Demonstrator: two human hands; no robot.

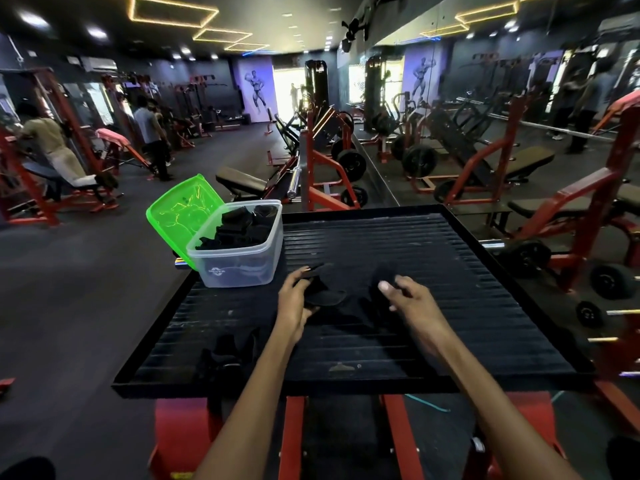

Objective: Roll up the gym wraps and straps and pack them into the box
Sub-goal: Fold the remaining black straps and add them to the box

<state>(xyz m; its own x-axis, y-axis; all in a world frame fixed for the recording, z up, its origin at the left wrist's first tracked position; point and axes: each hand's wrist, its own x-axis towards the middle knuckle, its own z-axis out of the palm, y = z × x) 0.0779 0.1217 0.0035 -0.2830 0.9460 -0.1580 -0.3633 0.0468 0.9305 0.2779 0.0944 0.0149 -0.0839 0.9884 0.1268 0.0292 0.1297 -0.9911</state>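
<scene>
A black gym strap [329, 294] lies on the black ribbed platform [450, 271] between my hands. My left hand [296, 299] grips its left end, fingers curled round the fabric. My right hand [407, 296] pinches the strap's other end [382, 275] between thumb and fingers. A clear plastic box [239, 265] stands at the platform's far left corner, holding several rolled black wraps [239, 226]. Its green lid [180, 216] leans against the box's left side. More black wraps [225, 355] lie loose near the platform's front left edge.
The platform sits on a red machine frame [294, 434]. Red gym machines, benches and weight plates [351, 164] surround it. A mirror wall runs along the right. People stand at machines far left.
</scene>
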